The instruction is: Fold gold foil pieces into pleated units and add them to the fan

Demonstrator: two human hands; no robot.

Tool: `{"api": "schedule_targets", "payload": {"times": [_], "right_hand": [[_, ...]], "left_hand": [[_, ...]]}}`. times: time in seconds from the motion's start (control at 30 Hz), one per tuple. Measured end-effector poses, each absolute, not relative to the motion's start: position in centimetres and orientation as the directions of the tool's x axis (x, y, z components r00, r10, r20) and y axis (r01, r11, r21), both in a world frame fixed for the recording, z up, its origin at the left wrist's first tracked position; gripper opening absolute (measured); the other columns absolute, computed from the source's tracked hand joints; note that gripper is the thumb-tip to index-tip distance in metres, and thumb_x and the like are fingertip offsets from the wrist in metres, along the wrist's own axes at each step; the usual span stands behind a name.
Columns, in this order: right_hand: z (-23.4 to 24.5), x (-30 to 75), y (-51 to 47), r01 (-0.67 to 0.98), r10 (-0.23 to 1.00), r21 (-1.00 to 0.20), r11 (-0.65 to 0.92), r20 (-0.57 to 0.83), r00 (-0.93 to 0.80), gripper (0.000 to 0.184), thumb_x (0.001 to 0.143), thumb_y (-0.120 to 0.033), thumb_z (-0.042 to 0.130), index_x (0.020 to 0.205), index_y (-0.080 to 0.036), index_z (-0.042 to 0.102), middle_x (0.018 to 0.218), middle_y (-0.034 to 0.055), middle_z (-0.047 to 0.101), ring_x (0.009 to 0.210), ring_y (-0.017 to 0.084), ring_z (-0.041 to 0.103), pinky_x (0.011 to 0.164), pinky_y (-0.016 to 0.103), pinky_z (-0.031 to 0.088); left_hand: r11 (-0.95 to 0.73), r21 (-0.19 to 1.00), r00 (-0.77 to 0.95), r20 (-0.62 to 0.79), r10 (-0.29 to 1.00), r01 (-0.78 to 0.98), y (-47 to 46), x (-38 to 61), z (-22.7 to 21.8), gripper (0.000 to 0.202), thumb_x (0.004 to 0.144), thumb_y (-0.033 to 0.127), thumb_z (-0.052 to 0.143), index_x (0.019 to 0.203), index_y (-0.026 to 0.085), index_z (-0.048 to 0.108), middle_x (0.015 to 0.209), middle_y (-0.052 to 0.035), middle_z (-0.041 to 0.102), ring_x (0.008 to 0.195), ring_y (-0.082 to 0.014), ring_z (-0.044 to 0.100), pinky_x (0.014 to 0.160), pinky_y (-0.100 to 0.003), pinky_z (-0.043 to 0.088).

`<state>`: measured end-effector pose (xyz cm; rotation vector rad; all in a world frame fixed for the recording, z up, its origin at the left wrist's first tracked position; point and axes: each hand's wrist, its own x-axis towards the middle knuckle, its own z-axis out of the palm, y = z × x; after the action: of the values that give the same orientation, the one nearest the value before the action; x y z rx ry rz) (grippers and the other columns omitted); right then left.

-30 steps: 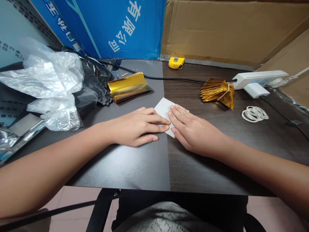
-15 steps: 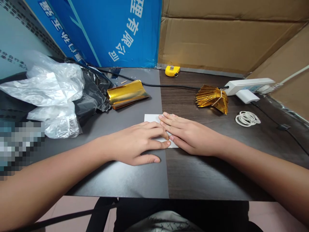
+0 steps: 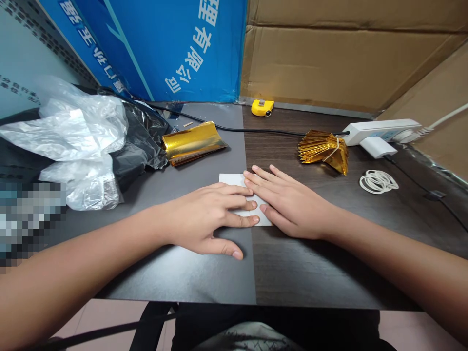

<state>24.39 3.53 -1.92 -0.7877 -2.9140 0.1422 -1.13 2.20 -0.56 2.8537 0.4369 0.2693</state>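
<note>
A small white sheet of paper (image 3: pixel 230 178) lies flat on the table across the seam between its grey and dark wood parts. My left hand (image 3: pixel 212 214) rests over the sheet's left side, fingers stretched out and spread, thumb off the paper near the front. From the right, my right hand (image 3: pixel 292 204) lies flat across the sheet's other side, its fingers apart and pointing away to the left. The fingertips of both hands come close together over the paper. Much of the sheet is hidden beneath them.
Behind the hands lie a stack of gold foil sheets (image 3: pixel 195 141) and a banded bundle of folded gold foil (image 3: pixel 321 148). A yellow tape measure (image 3: pixel 262 107), white rubber bands (image 3: pixel 378 182) and a power strip (image 3: pixel 382 129) stand farther back and right. Crumpled plastic bags (image 3: pixel 80 141) fill the left.
My right hand's fingers have spread apart and shifted slightly right. My left hand's fingers have opened a little, its thumb lower. The paper stays under both hands.
</note>
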Motion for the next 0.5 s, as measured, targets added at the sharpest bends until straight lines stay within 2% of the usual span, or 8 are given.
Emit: {"api": "schedule_targets", "payload": {"times": [0.17,0.27,0.5], "right_hand": [[-2.0,24.4,4.1,0.500,0.511,-0.109,0.859,0.115,-0.852,0.055,0.100,-0.021,0.031,0.149,-0.003,0.047,0.157,0.0148,0.042,0.149,0.039,0.032,0.120,0.067,0.026],[-2.2,24.4,4.7,0.510,0.519,-0.094,0.855,0.118,-0.847,0.055,0.101,-0.023,0.032,0.151,-0.002,0.044,0.159,0.0156,0.038,0.150,0.040,0.029,0.118,0.069,0.027],[-2.3,24.4,4.0,0.457,0.465,-0.089,0.885,0.161,-0.870,0.054,0.102,-0.024,0.037,0.147,0.003,0.045,0.157,0.0232,0.038,0.151,0.034,0.030,0.123,0.062,0.023]], "left_hand": [[-0.918,0.295,0.938,0.142,0.315,0.264,2.3,-0.7,-0.2,0.057,0.090,0.062,0.055,0.131,0.023,0.066,0.133,-0.0106,0.065,0.124,-0.0265,0.062,0.110,-0.044,0.054],[-0.917,0.300,0.935,0.158,0.318,0.262,2.4,-0.7,-0.2,0.055,0.091,0.062,0.055,0.128,0.024,0.068,0.130,-0.0105,0.067,0.121,-0.0261,0.065,0.107,-0.043,0.055],[-0.929,0.257,0.923,0.208,0.322,0.266,2.5,-0.8,-0.5,0.041,0.096,0.048,0.055,0.125,0.023,0.069,0.130,-0.0064,0.069,0.123,-0.0215,0.065,0.107,-0.038,0.053]]}}
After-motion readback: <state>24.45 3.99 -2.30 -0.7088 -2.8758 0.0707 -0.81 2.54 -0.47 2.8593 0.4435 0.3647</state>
